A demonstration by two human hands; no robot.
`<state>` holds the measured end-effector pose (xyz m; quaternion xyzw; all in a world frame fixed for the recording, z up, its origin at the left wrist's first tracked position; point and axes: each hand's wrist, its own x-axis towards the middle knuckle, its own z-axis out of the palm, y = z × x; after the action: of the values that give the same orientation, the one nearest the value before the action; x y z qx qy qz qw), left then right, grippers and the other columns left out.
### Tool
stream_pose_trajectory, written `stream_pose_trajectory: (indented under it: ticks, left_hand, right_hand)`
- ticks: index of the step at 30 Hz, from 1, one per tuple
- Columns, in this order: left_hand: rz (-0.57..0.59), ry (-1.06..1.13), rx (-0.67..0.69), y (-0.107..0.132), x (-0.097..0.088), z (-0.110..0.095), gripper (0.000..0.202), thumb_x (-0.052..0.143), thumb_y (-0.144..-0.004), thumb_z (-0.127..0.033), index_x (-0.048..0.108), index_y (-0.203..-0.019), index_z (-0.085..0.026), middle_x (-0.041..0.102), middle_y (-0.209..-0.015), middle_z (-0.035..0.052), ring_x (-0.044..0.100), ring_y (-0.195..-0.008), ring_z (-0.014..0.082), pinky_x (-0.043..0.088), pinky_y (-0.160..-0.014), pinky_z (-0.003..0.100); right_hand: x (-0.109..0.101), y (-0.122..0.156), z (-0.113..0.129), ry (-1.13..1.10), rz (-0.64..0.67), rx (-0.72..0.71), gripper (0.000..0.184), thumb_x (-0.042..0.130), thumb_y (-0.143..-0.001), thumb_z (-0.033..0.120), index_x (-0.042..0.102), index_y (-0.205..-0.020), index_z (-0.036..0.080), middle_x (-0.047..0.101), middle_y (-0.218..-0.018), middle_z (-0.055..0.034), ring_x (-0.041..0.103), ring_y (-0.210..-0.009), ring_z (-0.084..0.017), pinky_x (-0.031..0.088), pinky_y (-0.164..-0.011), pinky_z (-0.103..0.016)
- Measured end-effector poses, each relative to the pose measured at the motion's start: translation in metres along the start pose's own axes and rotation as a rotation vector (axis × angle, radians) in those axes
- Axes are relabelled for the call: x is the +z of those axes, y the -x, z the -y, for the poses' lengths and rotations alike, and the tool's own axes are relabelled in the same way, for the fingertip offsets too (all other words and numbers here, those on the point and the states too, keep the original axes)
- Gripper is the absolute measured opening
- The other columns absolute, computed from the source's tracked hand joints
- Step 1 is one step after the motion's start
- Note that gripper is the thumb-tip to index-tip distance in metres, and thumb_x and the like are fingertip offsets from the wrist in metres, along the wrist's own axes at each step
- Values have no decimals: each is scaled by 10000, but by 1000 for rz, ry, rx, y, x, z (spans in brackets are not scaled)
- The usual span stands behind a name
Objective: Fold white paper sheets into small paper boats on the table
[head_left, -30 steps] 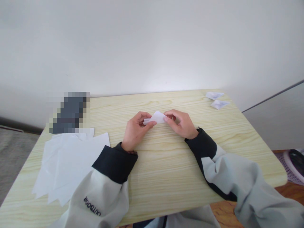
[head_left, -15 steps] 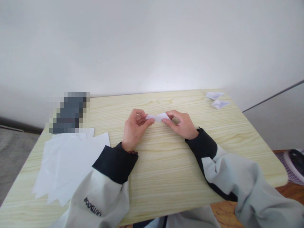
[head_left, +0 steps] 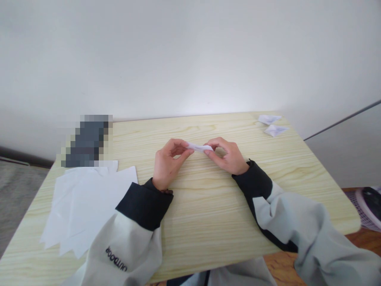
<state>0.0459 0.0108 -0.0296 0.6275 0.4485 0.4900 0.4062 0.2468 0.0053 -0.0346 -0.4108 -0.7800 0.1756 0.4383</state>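
Observation:
A small folded piece of white paper (head_left: 199,147) spans the gap between my two hands, above the middle of the table. My left hand (head_left: 171,161) pinches its left end between thumb and fingers. At the other end, the thumb and fingers of my right hand (head_left: 224,154) are closed on it. The paper looks narrow, seen nearly edge-on, and its exact folds are too small to make out. Parts of both ends are hidden by the fingertips.
Loose white sheets (head_left: 101,202) lie overlapping at the left, partly under my left sleeve. Behind them is a dark blurred-out object (head_left: 87,141). Two folded white paper shapes (head_left: 269,119) rest at the far right corner of the wooden table (head_left: 202,222). A wall (head_left: 190,59) borders the back edge.
The folded paper has tilted, so it now shows a thinner face, with its right end slightly lower. My fingers have shifted a little; the arms stay in place.

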Motion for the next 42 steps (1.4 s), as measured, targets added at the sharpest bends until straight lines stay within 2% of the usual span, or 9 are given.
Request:
stream_pose_trajectory:
  ticks: [6, 14, 20, 28, 42]
  left_hand:
    - [-41, -68, 58, 0, 1, -2, 243, 714, -736, -317, 604, -910, -190, 677, -883, 14, 665, -776, 145, 562, -713, 276]
    - [-18, -177, 96, 1, 0, -6, 168, 684, -774, -305, 668, -897, -191, 703, -925, 21, 650, -769, 128, 548, -708, 249]
    - [-5, -238, 137, 0, -2, -6, 160, 671, -777, -326, 674, -868, -195, 679, -1064, 54, 638, -876, 156, 548, -673, 246]
    - [-49, -264, 87, -1, -2, -3, 224, 680, -760, -342, 644, -926, -196, 677, -1014, 47, 635, -829, 152, 540, -661, 247]
    - [-18, -275, 146, -1, -3, -4, 156, 660, -785, -302, 665, -899, -195, 679, -1045, 47, 636, -827, 141, 549, -656, 238]
  right_hand:
    - [-1, 0, 1, 7, 3, -10, 78, 569, -856, 258, 603, -907, 210, 683, -813, -8, 629, -729, -135, 501, -692, -263]
    - [-1, -1, 2, 23, 7, -22, 81, 558, -865, 257, 613, -897, 208, 699, -845, -16, 636, -750, -139, 503, -696, -263]
    - [-1, -2, 2, 26, 16, -50, 77, 556, -865, 246, 615, -899, 211, 706, -851, -17, 643, -749, -139, 509, -698, -265]
    - [-2, -2, 4, 40, 12, -41, 83, 546, -865, 250, 616, -897, 218, 706, -841, -12, 643, -734, -141, 517, -694, -270]
    - [0, -1, 0, 66, -11, -36, 100, 537, -880, 267, 619, -899, 214, 697, -847, -17, 627, -723, -139, 499, -701, -267]
